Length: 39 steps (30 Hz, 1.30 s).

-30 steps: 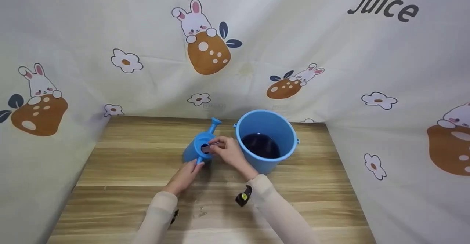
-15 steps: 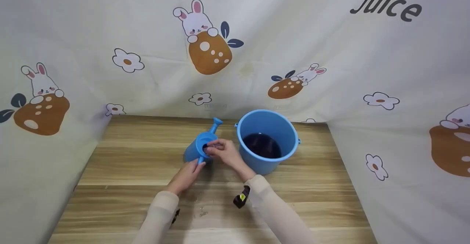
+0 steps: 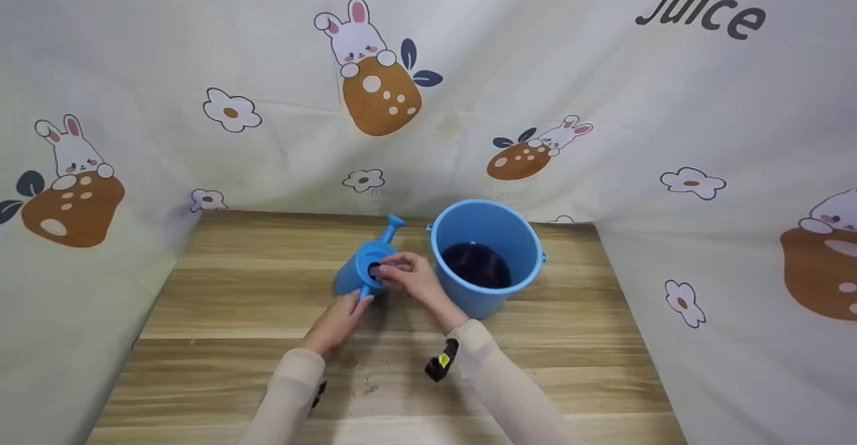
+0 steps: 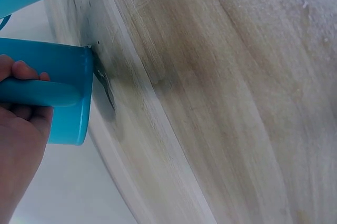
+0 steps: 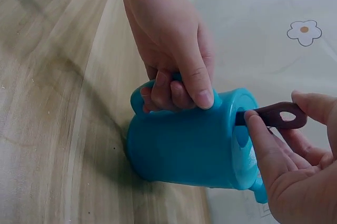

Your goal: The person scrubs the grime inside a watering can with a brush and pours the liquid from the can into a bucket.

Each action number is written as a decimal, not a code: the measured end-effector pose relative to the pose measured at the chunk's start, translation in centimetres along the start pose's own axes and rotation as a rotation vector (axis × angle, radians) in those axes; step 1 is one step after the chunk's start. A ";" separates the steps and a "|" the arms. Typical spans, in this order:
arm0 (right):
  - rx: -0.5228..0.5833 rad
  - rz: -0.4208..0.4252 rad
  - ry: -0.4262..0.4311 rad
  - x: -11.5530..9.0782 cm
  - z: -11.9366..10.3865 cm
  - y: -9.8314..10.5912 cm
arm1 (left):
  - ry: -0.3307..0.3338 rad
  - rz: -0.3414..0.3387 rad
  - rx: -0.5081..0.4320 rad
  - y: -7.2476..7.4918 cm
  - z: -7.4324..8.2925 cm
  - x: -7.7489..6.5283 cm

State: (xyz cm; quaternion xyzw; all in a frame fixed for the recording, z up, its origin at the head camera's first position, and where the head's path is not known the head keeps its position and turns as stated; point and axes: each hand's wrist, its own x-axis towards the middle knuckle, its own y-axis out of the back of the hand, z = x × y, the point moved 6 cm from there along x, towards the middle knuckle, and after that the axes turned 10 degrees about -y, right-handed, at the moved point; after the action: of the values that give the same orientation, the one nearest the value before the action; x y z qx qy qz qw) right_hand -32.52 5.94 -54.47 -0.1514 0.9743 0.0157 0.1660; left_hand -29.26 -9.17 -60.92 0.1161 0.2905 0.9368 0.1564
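Note:
A blue watering can [image 3: 349, 278] stands on the wooden table, its sprinkler spout [image 3: 394, 225] pointing toward the back wall. My left hand [image 3: 338, 321] grips the can's handle, with fingers curled round it in the left wrist view, where the can's lower body [image 4: 68, 124] shows. Over the can's round top opening, my right hand [image 3: 418, 281] pinches a dark brown handle with an oval hole [image 5: 274, 116] between thumb and fingers. The other end of this dark piece reaches into the opening and is hidden inside the can.
A larger blue bucket [image 3: 469, 301] with dark liquid [image 3: 477, 265] in it stands just right of the can, near my right forearm. Small wet spots [image 3: 369, 386] lie on the tabletop [image 3: 234, 311]. A printed cloth [image 3: 281, 150] encloses the table's back and sides.
My right hand dips slightly lower at the can's opening, then comes back up a little, the dark piece showing again. The left hand and the can stay in place.

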 end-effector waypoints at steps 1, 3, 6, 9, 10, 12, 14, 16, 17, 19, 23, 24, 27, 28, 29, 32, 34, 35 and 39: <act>0.018 0.003 -0.006 0.0 0.1 0.1 | 0.007 -0.002 -0.006 0.0 -0.1 0.0; 0.045 0.008 -0.015 -0.1 0.1 0.2 | 0.009 -0.001 -0.014 0.0 -0.1 0.0; 0.081 0.018 -0.027 -0.3 0.2 0.3 | 0.013 -0.003 -0.038 0.0 -0.2 0.0; 0.133 0.026 -0.026 -0.5 0.1 0.3 | -0.004 0.002 -0.030 0.1 -0.2 0.1; 0.150 0.027 -0.024 -0.6 0.0 0.3 | -0.008 0.003 -0.024 0.1 -0.2 0.1; 0.178 0.028 -0.018 -0.7 0.0 0.4 | -0.021 0.010 -0.004 0.2 0.0 0.1; 0.193 0.028 -0.019 -0.8 -0.1 0.4 | -0.025 0.015 0.008 0.3 0.0 0.1; 0.199 0.026 -0.021 -0.9 -0.1 0.5 | -0.025 0.019 0.009 0.3 0.0 0.1; 0.203 0.024 -0.023 -1.0 -0.1 0.5 | -0.023 0.020 0.009 0.3 0.0 0.1; 0.210 0.020 -0.021 -1.2 -0.2 0.5 | -0.017 0.021 0.007 0.3 0.0 0.1; 0.220 0.017 -0.022 -1.2 -0.3 0.5 | -0.015 0.022 0.011 0.3 0.1 0.1; 0.220 0.018 -0.021 -1.2 -0.3 0.5 | -0.016 0.022 0.013 0.2 0.1 0.1; 0.223 0.020 -0.022 -1.1 -0.2 0.5 | -0.027 0.024 0.022 0.2 0.2 0.0; 0.228 0.023 -0.024 -1.1 -0.2 0.4 | -0.030 0.024 0.026 0.2 0.2 0.0; 0.234 0.026 -0.028 -1.1 -0.2 0.4 | -0.029 0.022 0.025 0.2 0.2 0.0; 0.252 0.039 -0.039 -0.8 0.0 0.4 | -0.029 0.028 0.026 0.2 0.1 0.0; 0.263 0.048 -0.047 -0.7 0.1 0.3 | -0.026 0.028 0.025 0.2 0.1 0.1; 0.271 0.051 -0.051 -0.6 0.1 0.3 | -0.027 0.031 0.024 0.2 0.1 0.1; 0.315 0.051 -0.040 -0.3 0.2 0.1 | -0.034 0.031 0.033 0.2 0.1 0.1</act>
State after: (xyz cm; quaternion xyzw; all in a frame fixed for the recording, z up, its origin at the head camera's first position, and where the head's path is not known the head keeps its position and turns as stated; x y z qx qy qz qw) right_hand -32.17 6.17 -54.58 -0.0982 0.9648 -0.1299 0.2063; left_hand -29.34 -9.21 -60.69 0.1392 0.3014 0.9321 0.1450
